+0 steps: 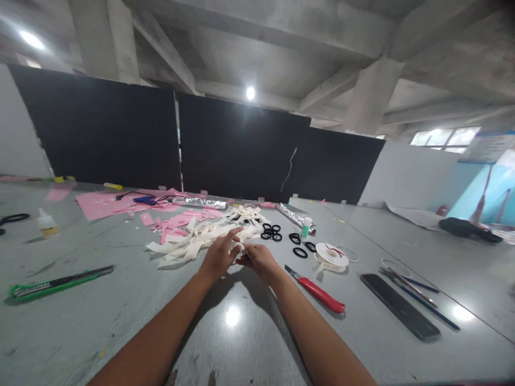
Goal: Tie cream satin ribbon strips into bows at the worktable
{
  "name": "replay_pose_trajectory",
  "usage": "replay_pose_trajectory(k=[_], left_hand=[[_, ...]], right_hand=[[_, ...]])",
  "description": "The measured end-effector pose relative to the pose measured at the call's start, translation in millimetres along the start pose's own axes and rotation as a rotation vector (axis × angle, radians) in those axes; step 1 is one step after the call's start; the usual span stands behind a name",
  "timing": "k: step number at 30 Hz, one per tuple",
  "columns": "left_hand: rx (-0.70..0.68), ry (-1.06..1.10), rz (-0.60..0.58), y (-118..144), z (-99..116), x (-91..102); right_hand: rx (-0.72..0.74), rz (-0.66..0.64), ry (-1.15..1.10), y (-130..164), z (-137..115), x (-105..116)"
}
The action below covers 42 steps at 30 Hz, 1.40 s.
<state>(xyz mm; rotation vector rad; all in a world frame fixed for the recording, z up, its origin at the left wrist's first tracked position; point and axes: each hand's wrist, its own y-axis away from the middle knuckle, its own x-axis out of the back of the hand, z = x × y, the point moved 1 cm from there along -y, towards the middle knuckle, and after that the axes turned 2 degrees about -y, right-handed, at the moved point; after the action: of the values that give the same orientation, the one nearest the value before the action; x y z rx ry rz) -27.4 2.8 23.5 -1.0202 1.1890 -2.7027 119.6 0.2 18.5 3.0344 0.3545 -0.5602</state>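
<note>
My left hand [219, 256] and my right hand [262, 261] meet at the middle of the table, fingertips close together. Between them is a small piece of white ribbon [240, 247], mostly covered by the fingers. The right fingers are closed on it; the left thumb and a finger pinch it while the left index finger sticks out. Just beyond and to the left lies a loose heap of cream ribbon strips [189, 244]. Several black rings [271, 232] lie past my right hand. A red-handled cutter knife [322, 295] rests beside my right forearm.
To the right are a ribbon spool [332, 254], a glue stick [306, 227], a dark flat bar [400, 305] and slim tools [422, 297]. Leftward lie a green cutter knife [60, 283], a glue bottle [47, 224] and pink sheets [100, 203]. Black panels [241, 145] stand behind.
</note>
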Motion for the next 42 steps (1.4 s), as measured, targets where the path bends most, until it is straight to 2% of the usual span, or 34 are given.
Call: replay_pose_trajectory(k=[3,6,11,13,16,19,20,22,24,26,29,37,42], left_hand=[[0.083,0.127,0.044,-3,0,-1.0],[0.191,0.340,0.088,-7,-1,-1.2],[0.496,0.845,-0.056,-11,-6,-3.9],[0.539,0.930,-0.042,-13,-8,-3.7],[0.456,0.776,0.163,-16,-8,3.1],[0.220,0.436,0.391,-15,0,15.7],[0.122,0.343,0.397,-13,3,18.9],[-0.021,0.200,0.331,-11,10,22.2],[-0.083,0.073,0.251,-8,14,21.6],[-0.087,-0.039,0.227,-7,14,19.1],[-0.067,-0.138,0.258,-7,11,16.3],[-0.119,-0.141,0.239,-5,15,16.7],[-0.065,-0.238,0.221,-6,11,15.3]], right_hand=[[0.006,-0.037,-0.004,-1,0,1],[0.013,-0.133,0.015,-1,-1,3],[-0.077,-0.271,-0.045,5,-5,0],[-0.086,-0.286,-0.103,7,-6,-4],[-0.026,-0.204,-0.181,7,-8,-8],[0.030,-0.133,-0.199,6,-10,-6],[0.039,-0.123,-0.192,6,-11,-5],[0.048,-0.112,-0.171,6,-12,-3],[0.049,-0.110,-0.147,6,-13,-3],[0.052,-0.110,-0.133,6,-13,-3],[0.053,-0.103,-0.143,6,-14,-4],[0.075,-0.088,-0.178,7,-16,-5],[0.096,-0.074,-0.165,5,-16,-4]])
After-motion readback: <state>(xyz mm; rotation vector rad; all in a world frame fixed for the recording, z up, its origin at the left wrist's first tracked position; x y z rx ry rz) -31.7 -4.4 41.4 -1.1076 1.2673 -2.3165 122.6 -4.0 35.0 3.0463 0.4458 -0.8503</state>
